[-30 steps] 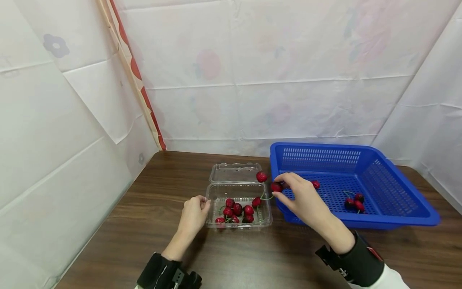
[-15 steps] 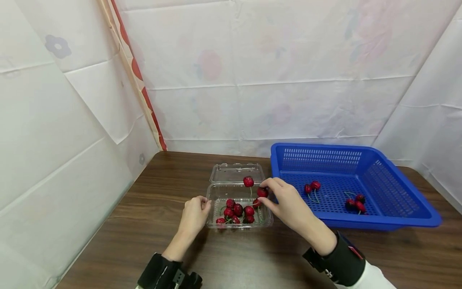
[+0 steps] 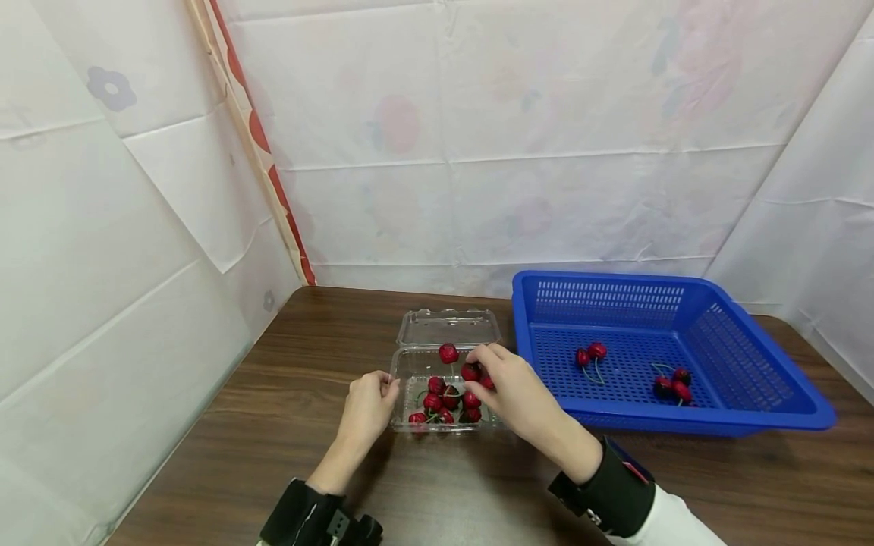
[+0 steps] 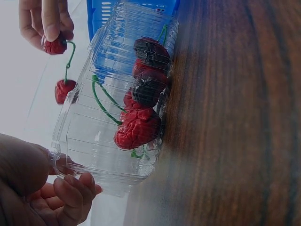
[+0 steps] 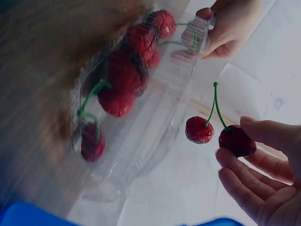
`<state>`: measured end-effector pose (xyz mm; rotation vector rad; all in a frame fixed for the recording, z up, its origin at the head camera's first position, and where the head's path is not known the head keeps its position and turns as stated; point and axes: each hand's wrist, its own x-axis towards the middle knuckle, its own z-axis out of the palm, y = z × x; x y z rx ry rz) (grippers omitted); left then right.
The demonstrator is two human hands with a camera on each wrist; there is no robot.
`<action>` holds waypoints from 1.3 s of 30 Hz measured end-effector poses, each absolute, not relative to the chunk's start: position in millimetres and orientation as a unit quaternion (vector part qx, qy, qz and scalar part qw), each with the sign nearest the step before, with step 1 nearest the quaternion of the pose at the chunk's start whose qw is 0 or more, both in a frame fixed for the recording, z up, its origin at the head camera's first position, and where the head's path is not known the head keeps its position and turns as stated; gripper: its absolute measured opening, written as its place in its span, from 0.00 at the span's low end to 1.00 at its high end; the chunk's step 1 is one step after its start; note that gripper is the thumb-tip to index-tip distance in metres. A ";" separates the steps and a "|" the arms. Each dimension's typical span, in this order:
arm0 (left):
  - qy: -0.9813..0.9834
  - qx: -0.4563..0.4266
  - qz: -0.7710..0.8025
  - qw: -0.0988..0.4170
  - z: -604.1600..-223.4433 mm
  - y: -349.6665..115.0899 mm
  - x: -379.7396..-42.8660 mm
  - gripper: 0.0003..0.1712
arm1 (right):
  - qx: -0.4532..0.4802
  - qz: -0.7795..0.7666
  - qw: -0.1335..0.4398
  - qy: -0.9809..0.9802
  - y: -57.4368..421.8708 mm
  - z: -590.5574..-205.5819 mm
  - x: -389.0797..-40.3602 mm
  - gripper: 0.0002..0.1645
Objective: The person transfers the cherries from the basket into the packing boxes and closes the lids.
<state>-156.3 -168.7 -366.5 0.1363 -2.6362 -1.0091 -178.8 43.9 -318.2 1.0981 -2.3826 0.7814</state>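
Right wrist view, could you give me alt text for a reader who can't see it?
A right hand pinches a cherry joined by a green stem to a second cherry. A left hand grips the end of a clear box with more cherries inside. Blue edges show along the bottom.

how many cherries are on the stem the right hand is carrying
2: one cherry pinched by the right hand, the other cherry beside it, joined by a green stem. None on this stem looks hidden.
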 end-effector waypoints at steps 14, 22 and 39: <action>-0.921 0.048 -0.351 0.160 -367.6 -168.5 -157.1 0.09 | 0.380 0.286 0.159 -0.865 21.5 -330.3 -183.7 0.14; -0.921 0.047 -0.351 0.160 -367.7 -169.0 -157.6 0.09 | 0.383 0.273 0.159 -0.868 10.4 -335.5 -187.2 0.14; -0.922 0.055 -0.350 0.157 -368.9 -169.7 -158.2 0.09 | 0.377 0.245 0.132 -0.883 -6.5 -346.9 -193.9 0.14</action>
